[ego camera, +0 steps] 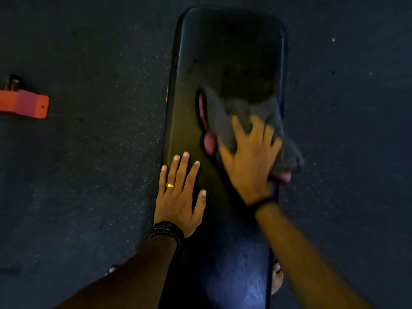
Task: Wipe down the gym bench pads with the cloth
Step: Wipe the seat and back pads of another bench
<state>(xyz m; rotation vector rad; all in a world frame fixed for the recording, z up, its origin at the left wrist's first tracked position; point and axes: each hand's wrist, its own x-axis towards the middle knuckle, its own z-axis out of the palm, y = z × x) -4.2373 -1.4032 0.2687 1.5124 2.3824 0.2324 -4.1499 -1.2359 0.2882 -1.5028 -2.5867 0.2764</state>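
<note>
A long black bench pad (227, 52) runs from the bottom of the view up the middle. On its right half lies a grey cloth (225, 117) with pink edges showing. My right hand (247, 157) presses flat on the cloth with spread fingers and looks motion-blurred. The cloth hangs a little over the pad's right edge. My left hand (180, 192) rests flat on the pad's left edge, fingers straight, holding nothing; it wears a gold ring and a dark bracelet.
Dark speckled rubber floor (89, 175) surrounds the bench on both sides. An orange-red metal foot of some equipment (26, 105) lies on the floor at the far left. A bare foot (276, 279) shows beside the pad's lower right edge.
</note>
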